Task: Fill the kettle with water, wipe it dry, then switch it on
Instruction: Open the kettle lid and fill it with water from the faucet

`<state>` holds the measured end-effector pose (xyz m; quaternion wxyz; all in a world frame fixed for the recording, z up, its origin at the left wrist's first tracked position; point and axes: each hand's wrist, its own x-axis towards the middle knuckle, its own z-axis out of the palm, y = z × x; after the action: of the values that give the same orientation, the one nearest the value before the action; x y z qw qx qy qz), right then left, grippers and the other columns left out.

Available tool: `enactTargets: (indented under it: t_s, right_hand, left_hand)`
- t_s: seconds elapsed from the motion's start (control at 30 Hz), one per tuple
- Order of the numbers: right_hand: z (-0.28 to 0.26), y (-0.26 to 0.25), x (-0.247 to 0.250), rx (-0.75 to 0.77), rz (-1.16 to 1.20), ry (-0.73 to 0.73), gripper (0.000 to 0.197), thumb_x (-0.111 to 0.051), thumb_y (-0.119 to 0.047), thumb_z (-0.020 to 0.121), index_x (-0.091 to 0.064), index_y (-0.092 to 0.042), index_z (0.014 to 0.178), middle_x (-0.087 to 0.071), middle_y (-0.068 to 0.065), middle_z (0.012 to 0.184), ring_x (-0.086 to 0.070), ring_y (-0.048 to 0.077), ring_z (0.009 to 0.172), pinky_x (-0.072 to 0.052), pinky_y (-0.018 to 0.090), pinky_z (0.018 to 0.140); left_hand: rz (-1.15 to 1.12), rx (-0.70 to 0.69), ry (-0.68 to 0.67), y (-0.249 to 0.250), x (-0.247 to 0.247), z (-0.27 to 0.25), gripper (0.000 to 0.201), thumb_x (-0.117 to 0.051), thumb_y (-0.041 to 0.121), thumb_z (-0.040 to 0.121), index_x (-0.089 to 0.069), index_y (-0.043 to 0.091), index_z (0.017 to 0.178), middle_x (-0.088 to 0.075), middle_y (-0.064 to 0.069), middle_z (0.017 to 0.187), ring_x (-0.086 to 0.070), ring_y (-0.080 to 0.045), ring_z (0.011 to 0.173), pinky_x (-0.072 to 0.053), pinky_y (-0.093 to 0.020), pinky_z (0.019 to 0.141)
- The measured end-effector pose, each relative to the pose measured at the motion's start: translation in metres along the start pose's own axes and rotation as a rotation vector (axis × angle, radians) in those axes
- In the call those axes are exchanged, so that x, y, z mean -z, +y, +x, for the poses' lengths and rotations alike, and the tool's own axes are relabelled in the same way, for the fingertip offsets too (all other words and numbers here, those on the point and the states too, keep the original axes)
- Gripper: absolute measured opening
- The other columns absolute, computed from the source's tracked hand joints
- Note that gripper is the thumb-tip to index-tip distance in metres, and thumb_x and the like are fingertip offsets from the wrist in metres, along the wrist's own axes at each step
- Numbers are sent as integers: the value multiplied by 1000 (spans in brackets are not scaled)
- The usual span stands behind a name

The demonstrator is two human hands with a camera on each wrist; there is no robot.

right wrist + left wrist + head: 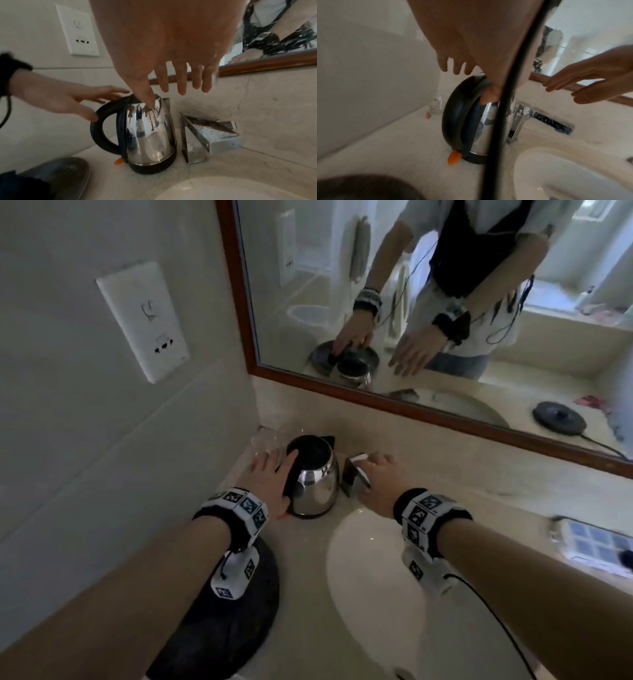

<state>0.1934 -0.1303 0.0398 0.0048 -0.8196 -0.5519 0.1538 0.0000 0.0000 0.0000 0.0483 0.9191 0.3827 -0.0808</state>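
A steel kettle [315, 479] with a black handle [101, 125] stands on the counter, just left of the chrome tap [356, 474]. An orange switch [453, 159] sticks out under the handle. My left hand [272, 474] is spread flat over the handle's top, fingers straight, with the thumb [89, 115] against the handle's outer curve. My right hand [376, 475] hovers over the tap with wet, straight fingers [181, 83] and holds nothing. In the left wrist view my right hand [590, 81] hangs above the tap [539, 119].
A white basin [394, 594] lies right of the kettle. A dark round tray [226, 611] sits under my left forearm. A clear glass [265, 441] stands in the corner. A wall socket [144, 320] is on the left wall. The mirror [445, 302] reflects a black kettle base [558, 417].
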Motion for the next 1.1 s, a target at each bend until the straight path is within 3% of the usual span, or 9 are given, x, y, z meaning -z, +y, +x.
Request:
enactTargets:
  t_s: [0.13,0.2,0.3,0.37,0.47,0.57,0.77,0.9,1.1]
  right_hand:
    - [1,-11,-9,-12,-38,-62,55,-55,-33,87,-43,-23,140,-40,7,144,-30,31,137,-34,45,108]
    - [2,-14,-13,18,-38,-67,54,-55,-34,87,-45,-25,139,-42,5,144,-33,29,135,-33,43,109]
    - [5,-14,-17,40,-10,-58,55,-56,-36,86,-46,-27,139,-44,2,143,-34,27,135,-32,42,111]
    - [6,-12,-17,54,-22,-58,55,-56,-37,86,-46,-28,139,-44,1,143,-34,26,135,-33,42,111]
    - [5,-8,-18,72,-4,-65,53,-55,-34,87,-47,-26,139,-43,2,143,-31,27,136,-33,42,111]
    - [4,-4,-20,76,21,-74,52,-56,-33,88,-48,-25,138,-43,2,143,-30,27,137,-34,44,111]
    - [1,3,-23,66,56,-70,53,-57,-34,88,-47,-25,139,-42,1,145,-30,25,138,-33,40,112]
    - [-3,10,-27,50,75,-56,51,-57,-34,88,-48,-25,138,-44,0,145,-31,24,137,-34,38,112]
    - [-14,18,-32,27,96,-46,49,-58,-33,88,-48,-25,136,-47,0,142,-33,24,135,-35,39,110]
  left_hand:
    - [106,-15,-11,-2,11,25,100,-56,47,76,15,33,145,-35,-19,142,-43,-39,121,-41,-48,95]
    - [64,-58,-66,1,16,36,101,-58,47,77,18,36,143,-50,-21,124,-57,-37,96,-52,-45,81]
    - [19,-83,-102,5,27,48,104,-66,35,76,12,36,145,-56,-10,79,-50,-22,55,-54,-34,57]
    - [15,-99,-132,12,33,52,103,-69,28,76,5,31,148,-55,-8,80,-42,-16,50,-44,-29,49]
    - [1,-94,-146,17,37,55,104,-74,26,71,-2,29,147,-62,-15,97,-48,-21,59,-47,-32,53]
    - [-18,-74,-129,17,34,55,104,-76,28,66,-5,33,143,-63,-15,97,-54,-27,67,-56,-40,64]
    - [-144,26,24,12,18,42,110,-74,32,65,6,40,140,-63,-14,100,-63,-32,84,-55,-45,73]
    - [-314,105,157,14,4,26,101,-67,17,69,1,41,140,-64,-13,97,-63,-33,76,-54,-51,78]
    - [-370,133,254,17,-8,17,98,-60,5,74,0,41,142,-62,-18,97,-53,-28,55,-56,-46,65]
